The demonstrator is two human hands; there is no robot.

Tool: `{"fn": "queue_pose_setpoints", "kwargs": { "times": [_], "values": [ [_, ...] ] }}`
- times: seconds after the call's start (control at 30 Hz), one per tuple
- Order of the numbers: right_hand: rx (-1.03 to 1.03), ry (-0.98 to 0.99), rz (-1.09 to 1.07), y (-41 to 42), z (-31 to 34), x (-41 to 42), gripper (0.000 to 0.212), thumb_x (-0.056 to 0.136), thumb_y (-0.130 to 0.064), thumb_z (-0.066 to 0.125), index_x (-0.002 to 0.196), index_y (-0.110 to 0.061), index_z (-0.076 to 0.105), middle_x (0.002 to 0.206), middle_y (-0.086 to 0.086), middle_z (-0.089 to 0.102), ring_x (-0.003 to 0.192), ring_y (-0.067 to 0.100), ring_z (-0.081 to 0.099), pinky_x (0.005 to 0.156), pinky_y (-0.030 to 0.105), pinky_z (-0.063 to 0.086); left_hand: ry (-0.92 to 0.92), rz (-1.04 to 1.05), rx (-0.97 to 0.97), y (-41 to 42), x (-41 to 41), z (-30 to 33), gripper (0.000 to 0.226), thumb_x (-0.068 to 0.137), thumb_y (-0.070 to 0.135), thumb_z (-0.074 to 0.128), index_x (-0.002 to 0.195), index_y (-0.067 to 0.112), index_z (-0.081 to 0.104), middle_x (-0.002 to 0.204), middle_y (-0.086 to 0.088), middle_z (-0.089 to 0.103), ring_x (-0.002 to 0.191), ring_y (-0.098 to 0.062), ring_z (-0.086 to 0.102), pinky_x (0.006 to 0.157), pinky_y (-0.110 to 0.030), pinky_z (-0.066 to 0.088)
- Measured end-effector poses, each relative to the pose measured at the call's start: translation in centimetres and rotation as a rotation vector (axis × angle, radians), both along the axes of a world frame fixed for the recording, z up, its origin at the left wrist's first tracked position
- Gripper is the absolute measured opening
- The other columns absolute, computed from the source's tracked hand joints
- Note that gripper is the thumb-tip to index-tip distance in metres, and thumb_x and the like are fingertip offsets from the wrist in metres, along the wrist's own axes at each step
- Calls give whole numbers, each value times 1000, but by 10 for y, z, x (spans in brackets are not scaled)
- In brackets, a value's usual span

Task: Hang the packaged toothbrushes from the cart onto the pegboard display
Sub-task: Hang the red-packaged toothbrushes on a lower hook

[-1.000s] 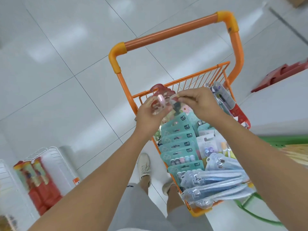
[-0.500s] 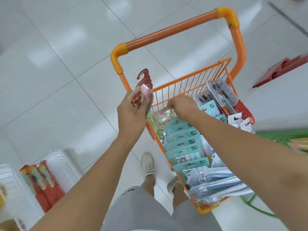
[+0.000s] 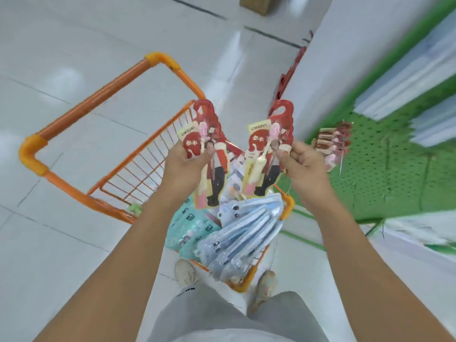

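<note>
My left hand (image 3: 181, 166) grips a red toothbrush pack (image 3: 209, 154) with a hook-shaped top, held upright above the orange cart (image 3: 81, 193). A second pack of the same kind (image 3: 267, 149) is pinched in my right hand (image 3: 304, 166), level with the first and a little to its right. Further right, a bunch of like red packs (image 3: 332, 141) hangs on the green pegboard (image 3: 385, 169). Blue toothbrush packs (image 3: 244, 238) and teal packs (image 3: 190, 228) lie in the cart below my hands.
The cart's orange handle (image 3: 98, 95) juts out to the left over white floor tiles. A white shelf side (image 3: 328, 70) rises beside the pegboard. My feet (image 3: 186, 272) stand at the cart's near end. A cardboard box (image 3: 254, 4) sits far off on the floor.
Both hands have lifted out of the cart, each holding one red pack. My right hand has taken a second pack. The view has swung right, so the green pegboard is now visible.
</note>
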State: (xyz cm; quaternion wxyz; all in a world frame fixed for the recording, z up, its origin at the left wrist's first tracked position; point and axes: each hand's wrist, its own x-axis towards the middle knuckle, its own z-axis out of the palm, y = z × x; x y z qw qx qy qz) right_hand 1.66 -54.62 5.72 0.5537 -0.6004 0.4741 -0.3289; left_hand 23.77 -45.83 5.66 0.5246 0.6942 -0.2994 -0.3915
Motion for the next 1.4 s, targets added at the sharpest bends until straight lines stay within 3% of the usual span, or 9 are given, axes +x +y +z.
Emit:
{"fn": "queue_pose_setpoints", "kwargs": {
  "times": [0.13,0.3,0.4,0.53,0.63,0.77,0.93,1.23,1.4],
  "values": [
    [-11,-3,-156,16,-12,-97,27,101,-3,54,109,-24,68,94,-10,76,85,5,69,79,25,54,-68,-134,-15,-17,-90,9,33,100,15,61,114,-14,55,75,-18,56,77,-31,60,58,-34,43],
    [41,129,-155,28,-44,-183,19,102,-6,54,104,-18,69,86,8,69,70,7,62,61,20,51,2,-51,61,-17,-176,-8,25,96,18,67,121,13,64,104,-1,76,97,-12,72,89,-30,57],
    [26,183,-159,22,-64,-208,28,101,-8,56,89,-31,65,78,1,64,68,11,56,63,24,46,-3,-3,104,-13,-206,-19,17,93,20,72,104,8,68,91,-2,72,79,-11,66,78,-27,52],
    [93,175,-162,4,-81,-213,20,100,-12,55,88,-22,67,65,-8,59,59,13,51,64,30,45,-12,22,173,-6,-225,-24,10,93,16,71,86,16,64,77,0,66,55,6,58,57,-10,47],
    [107,227,-168,-11,-95,-207,13,95,-24,54,89,-24,66,70,4,64,62,23,54,62,43,52,-8,30,194,-5,-230,-27,15,94,15,69,82,20,62,74,4,65,52,8,59,53,-8,45],
    [127,289,-153,-23,-109,-202,14,95,-15,56,92,-18,70,82,8,69,73,23,59,71,44,55,0,-4,194,-6,-231,-30,15,95,13,67,86,25,64,76,7,68,57,9,62,55,-7,46],
    [98,225,-153,-18,-107,-201,16,98,-3,55,98,-9,70,83,4,70,68,1,59,66,22,49,-4,-55,201,-9,-226,-38,10,95,18,68,87,25,67,79,7,72,63,5,65,66,-21,47],
    [194,221,-204,-22,-114,-200,17,101,-7,53,95,-16,66,86,6,69,74,19,63,60,27,50,9,-113,181,-19,-230,-39,20,96,14,66,87,31,62,81,12,69,59,14,63,50,-3,43],
    [246,266,-229,-55,-123,-185,15,103,-16,52,96,-14,65,93,20,70,75,24,58,68,33,45,-46,-145,224,-28,-229,-46,13,94,20,70,87,28,64,84,8,72,75,0,70,63,-18,48]
  ]
}}
